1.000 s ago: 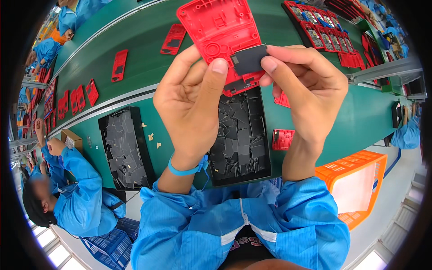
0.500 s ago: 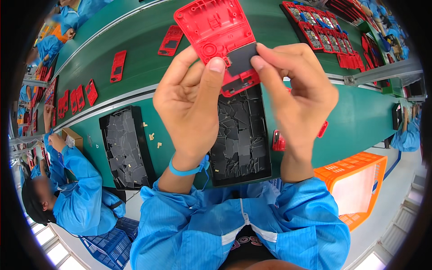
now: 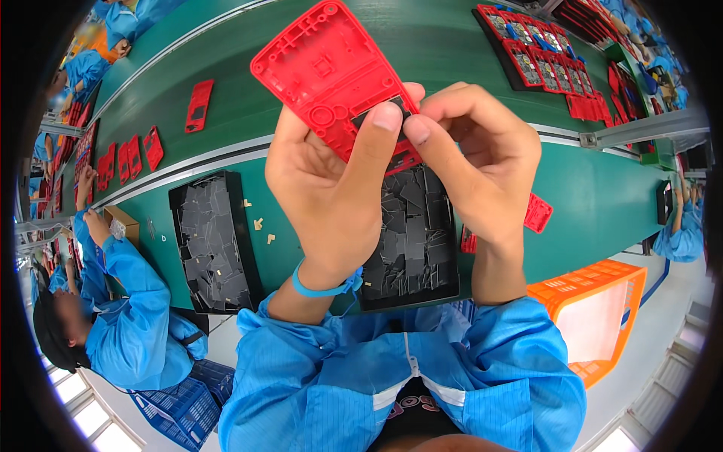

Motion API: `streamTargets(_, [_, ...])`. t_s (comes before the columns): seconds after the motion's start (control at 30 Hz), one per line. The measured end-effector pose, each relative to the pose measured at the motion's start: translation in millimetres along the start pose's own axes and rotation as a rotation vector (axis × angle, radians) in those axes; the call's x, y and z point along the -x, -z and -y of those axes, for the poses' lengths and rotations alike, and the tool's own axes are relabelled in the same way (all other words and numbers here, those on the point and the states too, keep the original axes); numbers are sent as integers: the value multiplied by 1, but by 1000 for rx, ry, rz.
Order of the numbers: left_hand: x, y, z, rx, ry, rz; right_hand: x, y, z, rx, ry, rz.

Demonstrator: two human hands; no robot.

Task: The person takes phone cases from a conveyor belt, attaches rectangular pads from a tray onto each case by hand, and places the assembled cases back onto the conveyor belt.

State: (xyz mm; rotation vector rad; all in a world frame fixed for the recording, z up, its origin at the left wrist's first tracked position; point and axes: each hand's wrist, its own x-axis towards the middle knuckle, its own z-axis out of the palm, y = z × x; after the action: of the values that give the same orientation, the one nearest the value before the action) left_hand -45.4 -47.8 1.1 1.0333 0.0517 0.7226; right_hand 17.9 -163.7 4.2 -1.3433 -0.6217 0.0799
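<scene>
My left hand (image 3: 335, 181) holds a red plastic housing (image 3: 324, 64), inner side up, above the bench. Its thumb presses on a thin dark grey sheet (image 3: 367, 115) that lies in the housing's lower part. At the housing's right edge, the closed thumb and fingers of my right hand (image 3: 482, 158) pinch beside that sheet. My hands cover much of the sheet, so I cannot tell how it sits. Below them stands a black tray (image 3: 454, 290) of loose dark grey sheets (image 3: 407, 241). A blue band (image 3: 320, 290) circles my left wrist.
Another black tray (image 3: 248, 279) of grey sheets stands at left, with small tan pieces (image 3: 258, 224) beside it. Red housings (image 3: 199, 105) lie on the green belt (image 3: 233, 98). An orange crate (image 3: 584, 290) is at right. A co-worker (image 3: 143, 301) sits at left.
The housing has tilted and shifted left and slightly down. Both thumbs have drawn together over the grey sheet, which now shows less. A red housing behind it is no longer visible.
</scene>
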Motion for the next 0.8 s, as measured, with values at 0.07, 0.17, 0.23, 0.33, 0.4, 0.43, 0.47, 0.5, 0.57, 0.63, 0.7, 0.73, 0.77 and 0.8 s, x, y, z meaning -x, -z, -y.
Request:
streamTargets(0.07, [1,2,-1,-12,-40,16,-3,1,-1,40,32,43])
streamTargets(0.17, [4,-3,1,-104,-79,-4,-5,2,-6,177,217,76])
streamTargets(0.23, [4,0,1,-67,-54,24,-4,2,-11,123,280,82])
streamTargets(0.33, [5,2,0,-21,-5,58,-3,0,-8,128,266,63])
streamTargets(0.4, [6,1,-4,-7,18,68,-1,-2,-4,134,273,47])
streamTargets(0.43, [5,-1,-4,4,15,70,0,-2,-4,143,278,30])
streamTargets(0.47, [3,-2,-4,15,11,71,-1,-3,-6,141,278,31])
streamTargets(0.5, [1,-1,-2,-30,31,75,-2,-4,-11,127,270,3])
streamTargets(0.57, [-6,5,2,-98,61,154,-5,-1,-18,107,259,-18])
streamTargets(0.63, [-16,11,-3,-81,126,219,-7,4,-18,117,97,20])
streamTargets(0.7, [-22,17,4,-208,154,141,-20,13,-24,168,-139,-44])
streamTargets(0.73, [-27,27,2,-358,150,116,-35,20,-34,270,-166,-37])
streamTargets(0.77, [-31,35,0,-554,187,97,-52,33,-52,392,-244,-21])
streamTargets(0.8, [-35,43,4,-549,183,105,-67,44,-76,514,-321,-6])
